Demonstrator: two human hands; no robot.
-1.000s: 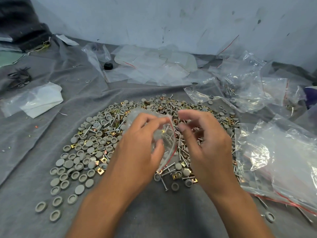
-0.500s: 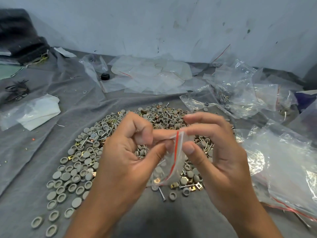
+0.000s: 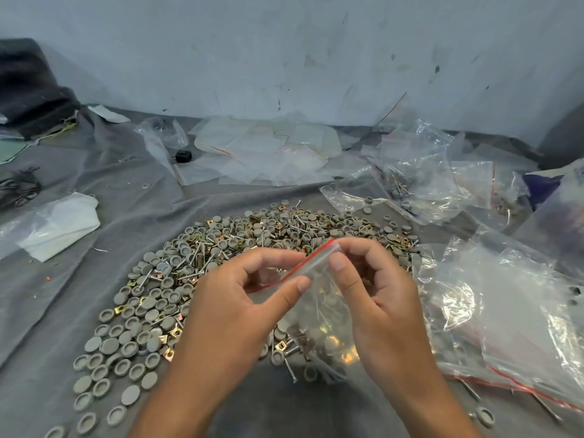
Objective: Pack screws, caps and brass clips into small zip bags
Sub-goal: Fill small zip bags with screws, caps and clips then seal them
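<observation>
**Pinching the zip strip closed**

I am holding a small zip bag (image 3: 319,298) up between both hands, above the pile of caps, screws and brass clips (image 3: 221,257). My left hand (image 3: 234,305) is pinching the red-lined strip at one end and my right hand (image 3: 376,298) is pinching the other, so the seal is lying taut between them, probably for pressing shut. The parts are sitting on a wrinkled grey cloth (image 3: 79,311), with larger clear bags (image 3: 505,311) to my right and a scuffed pale wall (image 3: 284,58) behind.
</observation>
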